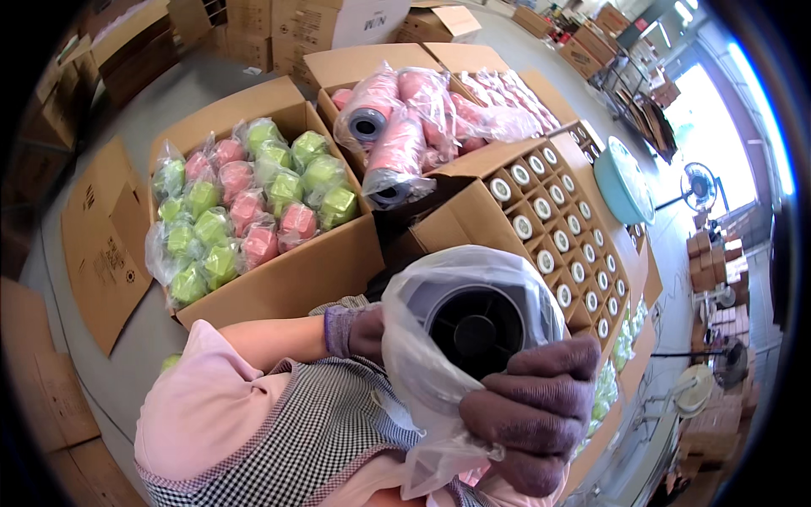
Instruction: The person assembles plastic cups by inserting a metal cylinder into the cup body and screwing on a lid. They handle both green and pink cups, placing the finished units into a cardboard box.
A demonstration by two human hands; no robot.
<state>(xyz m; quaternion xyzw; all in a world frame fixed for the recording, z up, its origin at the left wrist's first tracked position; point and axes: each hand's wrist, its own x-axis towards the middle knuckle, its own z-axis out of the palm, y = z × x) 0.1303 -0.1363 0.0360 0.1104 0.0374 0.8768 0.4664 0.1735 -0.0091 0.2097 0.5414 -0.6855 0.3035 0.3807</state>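
Close in front of me is a clear plastic bag point(414, 338) around a cylinder point(477, 321) whose end faces up, with a dark hollow, a round black hub with spokes and a grey rim. My right hand point(536, 410), in a purple-grey glove, closes its fingers round the near right edge of the bag. My left hand point(359, 331), gloved the same, is against the bag's left side; its fingers are hidden behind it. Beyond lie pink bagged cylinders point(397, 139) with dark grey ring ends, heaped in an open carton point(351, 63).
At the left stands a carton point(287, 279) of bagged green and pink faceted pieces point(245, 207). To the right, a divided carton point(528, 203) holds upright white-topped items. A turquoise basin point(623, 182) rests on its far side. Fans point(699, 186) and stacked boxes stand farther right.
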